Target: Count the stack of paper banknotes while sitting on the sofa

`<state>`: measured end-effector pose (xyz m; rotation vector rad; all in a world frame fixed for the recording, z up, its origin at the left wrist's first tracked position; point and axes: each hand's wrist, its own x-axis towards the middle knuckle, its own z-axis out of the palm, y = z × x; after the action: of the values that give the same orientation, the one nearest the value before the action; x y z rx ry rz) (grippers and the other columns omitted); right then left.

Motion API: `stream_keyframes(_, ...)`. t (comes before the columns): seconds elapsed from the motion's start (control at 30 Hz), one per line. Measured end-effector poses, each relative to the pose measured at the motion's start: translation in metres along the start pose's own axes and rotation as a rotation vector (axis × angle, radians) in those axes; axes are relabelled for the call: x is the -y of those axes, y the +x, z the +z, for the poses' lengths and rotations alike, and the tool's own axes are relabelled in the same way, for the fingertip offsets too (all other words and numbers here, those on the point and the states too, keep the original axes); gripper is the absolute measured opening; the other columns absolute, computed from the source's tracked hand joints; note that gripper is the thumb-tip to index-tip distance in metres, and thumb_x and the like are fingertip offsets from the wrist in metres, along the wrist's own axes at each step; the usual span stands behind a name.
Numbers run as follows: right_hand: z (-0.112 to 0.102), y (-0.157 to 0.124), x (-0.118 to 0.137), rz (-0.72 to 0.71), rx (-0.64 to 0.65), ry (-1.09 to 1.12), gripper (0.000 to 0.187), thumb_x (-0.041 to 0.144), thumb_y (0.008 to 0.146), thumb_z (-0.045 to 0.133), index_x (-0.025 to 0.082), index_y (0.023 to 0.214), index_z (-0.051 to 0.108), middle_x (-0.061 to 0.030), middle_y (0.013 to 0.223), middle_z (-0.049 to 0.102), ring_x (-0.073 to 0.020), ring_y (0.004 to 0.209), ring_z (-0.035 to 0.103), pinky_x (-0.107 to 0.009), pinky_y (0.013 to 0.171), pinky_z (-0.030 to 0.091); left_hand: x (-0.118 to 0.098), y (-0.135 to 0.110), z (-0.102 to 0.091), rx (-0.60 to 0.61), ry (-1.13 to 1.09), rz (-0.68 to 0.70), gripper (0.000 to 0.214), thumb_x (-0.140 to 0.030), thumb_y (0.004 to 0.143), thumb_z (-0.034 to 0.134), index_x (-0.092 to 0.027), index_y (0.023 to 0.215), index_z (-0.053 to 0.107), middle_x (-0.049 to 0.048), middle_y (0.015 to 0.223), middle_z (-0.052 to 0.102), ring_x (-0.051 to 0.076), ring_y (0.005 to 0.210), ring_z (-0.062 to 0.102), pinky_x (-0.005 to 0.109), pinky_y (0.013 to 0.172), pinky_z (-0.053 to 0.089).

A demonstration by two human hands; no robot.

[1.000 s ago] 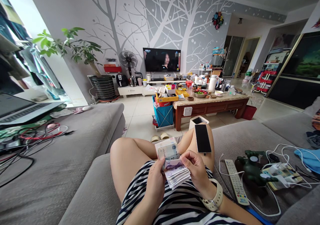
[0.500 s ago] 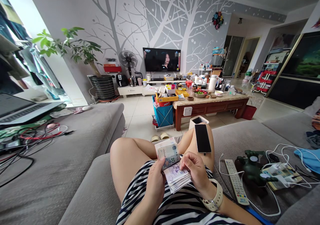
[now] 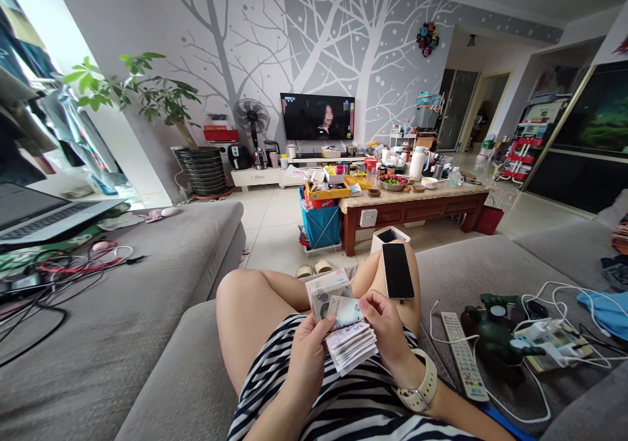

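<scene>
Over my lap, my left hand (image 3: 310, 349) grips a stack of banknotes (image 3: 349, 349), its thumb pressed on top. The lower part of the stack fans out in purple-tinted notes, while more notes stand up behind the thumb. My right hand (image 3: 385, 326), with a pale watch (image 3: 420, 382) on the wrist, pinches the right edge of a bluish banknote (image 3: 346, 313). That note is bent over and its left end lies under my left thumb. A phone (image 3: 398, 271) with a dark screen rests on my right knee, just beyond the right hand.
On the sofa to the right lie a remote control (image 3: 464, 356), a dark green figure (image 3: 495, 330) and a power strip (image 3: 554, 343) with white cables. A laptop (image 3: 53, 215) and tangled cables sit at left. Ahead stands a cluttered coffee table (image 3: 417, 199).
The top bluish note has been folded over toward me, showing another note behind it. My right fingers have risen slightly and now pinch that note's edge.
</scene>
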<state>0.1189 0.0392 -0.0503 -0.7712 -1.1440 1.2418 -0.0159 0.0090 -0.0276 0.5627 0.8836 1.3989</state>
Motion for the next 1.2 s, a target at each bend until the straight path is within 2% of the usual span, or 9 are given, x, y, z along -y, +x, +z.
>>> stream_keyframes(0.1,-0.001,0.001,-0.003,0.0,-0.022,-0.032,0.03,0.041,0.083,0.065,0.018,0.067,0.053,0.0035,0.061,0.047,-0.0113,0.056,0.038,-0.024,0.053,0.032,0.001,0.0,0.0,-0.012,0.005,0.007,0.027,-0.027,0.06,0.08,-0.017,0.084,0.071,0.001,0.071,0.071,0.019,0.068,0.065,0.029,0.068,0.051)
stream_keyframes(0.27,-0.002,0.001,-0.004,-0.026,-0.035,-0.071,0.033,0.041,0.085,0.064,0.018,0.065,0.051,0.0046,0.06,0.042,-0.0112,0.056,0.035,-0.024,0.053,0.03,0.005,0.008,-0.006,-0.016,-0.04,-0.005,0.02,-0.034,0.069,0.074,-0.018,0.08,0.07,0.0025,0.073,0.073,0.022,0.072,0.067,0.031,0.066,0.052)
stream_keyframes(0.5,0.0,-0.003,0.003,-0.082,0.0,-0.045,0.035,0.044,0.087,0.063,0.018,0.066,0.053,0.0037,0.06,0.043,-0.0115,0.056,0.035,-0.025,0.054,0.031,0.005,0.012,-0.008,-0.027,-0.055,0.026,0.022,-0.039,0.074,0.07,-0.017,0.076,0.07,0.004,0.075,0.074,0.025,0.08,0.068,0.031,0.067,0.052)
stream_keyframes(0.9,0.0,-0.006,0.008,-0.093,0.046,0.002,0.03,0.04,0.089,0.063,0.018,0.07,0.058,0.0034,0.061,0.045,-0.0112,0.056,0.036,-0.025,0.053,0.029,0.005,0.012,-0.01,0.005,0.0,0.047,0.026,-0.043,0.076,0.068,-0.018,0.074,0.068,0.0033,0.072,0.071,0.025,0.079,0.066,0.03,0.067,0.051)
stream_keyframes(1.2,0.0,-0.006,0.007,-0.098,0.038,-0.008,0.034,0.045,0.088,0.064,0.019,0.067,0.057,0.0029,0.059,0.049,-0.0121,0.055,0.039,-0.026,0.053,0.031,0.003,0.01,-0.005,-0.047,-0.003,0.029,0.024,-0.041,0.072,0.069,-0.017,0.078,0.069,0.0031,0.074,0.073,0.026,0.076,0.068,0.033,0.067,0.052)
